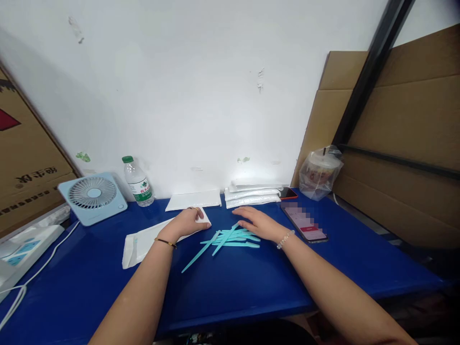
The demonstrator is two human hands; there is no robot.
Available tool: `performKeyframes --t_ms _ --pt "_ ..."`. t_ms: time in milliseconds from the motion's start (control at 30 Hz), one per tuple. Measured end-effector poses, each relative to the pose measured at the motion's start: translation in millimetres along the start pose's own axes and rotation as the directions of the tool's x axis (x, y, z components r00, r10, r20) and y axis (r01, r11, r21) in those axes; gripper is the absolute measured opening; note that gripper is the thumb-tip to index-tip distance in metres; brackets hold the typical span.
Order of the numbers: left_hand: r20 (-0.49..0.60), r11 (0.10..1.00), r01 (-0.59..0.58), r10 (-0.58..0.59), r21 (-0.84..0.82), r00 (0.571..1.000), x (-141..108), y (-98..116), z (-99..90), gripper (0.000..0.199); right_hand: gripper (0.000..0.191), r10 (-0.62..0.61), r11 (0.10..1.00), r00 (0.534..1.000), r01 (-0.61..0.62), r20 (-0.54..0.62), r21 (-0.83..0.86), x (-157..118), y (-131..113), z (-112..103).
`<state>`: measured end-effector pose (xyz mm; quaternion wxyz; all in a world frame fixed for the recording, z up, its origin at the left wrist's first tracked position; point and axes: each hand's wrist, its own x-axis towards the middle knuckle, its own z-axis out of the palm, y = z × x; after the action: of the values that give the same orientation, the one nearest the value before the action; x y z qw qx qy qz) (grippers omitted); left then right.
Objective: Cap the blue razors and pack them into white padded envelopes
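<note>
A white padded envelope (pixel 143 242) lies slanted on the blue table, a faint turquoise shape near its left end. My left hand (pixel 185 224) is over its right end, with the thumb on top and the fingers curled at the edge, gripping it. To the right is a loose pile of slim turquoise sticks (pixel 233 237), which look like eyebrow razors. One razor (pixel 199 254) points out toward the front left. Above the pile's right side, my right hand (pixel 258 223) is open, fingers stretched out leftward. Its thumb is at the tip of one razor; touching or not, I cannot tell.
Along the wall stand a blue fan (pixel 95 196), a water bottle (pixel 138 184), a flat white envelope (pixel 194 199) and a stack of white envelopes (pixel 251 194). A phone (pixel 305 223) and a bagged drink cup (pixel 319 172) are at right. A power strip (pixel 27 254) with cables lies left.
</note>
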<state>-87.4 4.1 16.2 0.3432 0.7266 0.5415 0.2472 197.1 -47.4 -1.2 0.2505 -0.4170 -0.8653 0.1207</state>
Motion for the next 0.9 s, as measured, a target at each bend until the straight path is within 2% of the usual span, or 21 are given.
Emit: performKeyframes --t_ms 67,100,167,333,467,533,633,733,800,833,900 --pt "0.213 0.995 -0.014 -0.009 0.103 0.977 -3 9 9.4 0.026 0.036 0.02 0.999 0.996 -0.023 -0.084 -0.036 -2 7 -6" --pt "0.28 0.991 -0.02 -0.018 0.131 0.96 -5 12 13.8 0.023 0.033 0.02 0.998 0.995 -0.025 -0.1 -0.05 -2 10 -7" --pt "0.32 0.988 -0.037 -0.013 0.149 0.947 -7 17 20.4 0.02 0.029 0.015 0.998 0.995 -0.021 -0.103 -0.058 -3 14 -7" --pt "0.3 0.987 -0.108 0.068 0.117 0.951 -8 23 22.5 0.012 0.03 0.04 0.999 0.999 -0.04 -0.036 -0.008 -2 16 7" --pt "0.226 0.99 -0.122 0.134 -0.066 0.965 -3 25 27.0 0.017 0.024 0.011 1.0 0.999 -0.011 0.053 -0.002 0 17 13" --pt "0.168 0.982 -0.12 0.144 -0.144 0.975 1 23 36.4 0.021 0.021 -0.015 0.999 0.996 0.013 0.082 0.031 1 16 13" --pt "0.072 0.976 -0.172 0.183 -0.133 0.98 6 18 58.0 0.023 0.017 -0.037 0.994 0.993 0.026 0.114 0.104 2 14 13" --pt "0.073 0.965 -0.262 0.262 -0.011 0.962 8 18 74.7 0.021 0.016 0.089 0.986 0.993 -0.099 0.081 0.13 1 17 13" --pt "0.08 0.934 -0.342 0.335 0.104 0.939 8 22 71.2 0.023 0.019 0.189 0.972 0.981 -0.194 0.045 0.136 0 20 13" --pt "0.065 0.916 -0.367 0.361 0.164 0.93 9 24 62.8 0.025 0.019 0.218 0.965 0.975 -0.221 0.035 0.138 0 22 13" --pt "-0.013 0.896 -0.351 0.368 0.272 0.93 8 22 31.9 0.028 0.019 0.243 0.961 0.97 -0.245 0.03 0.13 -1 24 13"
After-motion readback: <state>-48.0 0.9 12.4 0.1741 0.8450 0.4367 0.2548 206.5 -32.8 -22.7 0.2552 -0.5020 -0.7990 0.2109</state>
